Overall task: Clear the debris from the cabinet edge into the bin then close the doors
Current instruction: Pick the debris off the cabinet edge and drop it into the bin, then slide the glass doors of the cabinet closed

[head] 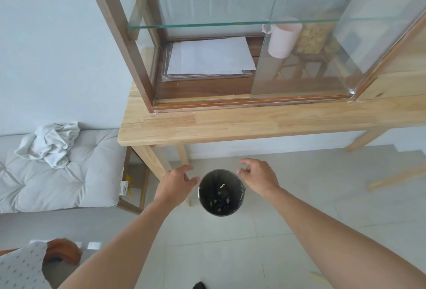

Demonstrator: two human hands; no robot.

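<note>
A small round dark bin (208, 205) with a black liner stands on the tiled floor below the table, with scraps of debris inside. My left hand (176, 181) hangs just left of its rim and my right hand (259, 176) just right of it, both empty with fingers apart and curled. On the wooden table (230, 125) sits the glass cabinet (138, 63). Its left side stands open, and a sliding glass door (304, 67) covers the right part. The cabinet's bottom edge rail (230, 104) shows only tiny specks.
White paper sheets (212, 56) lie inside the cabinet, next to a pink cup (282, 40) and a jar behind the glass. A grey cushioned bench (60, 178) with a crumpled white cloth (49, 143) is at the left. Table legs stand near the bin.
</note>
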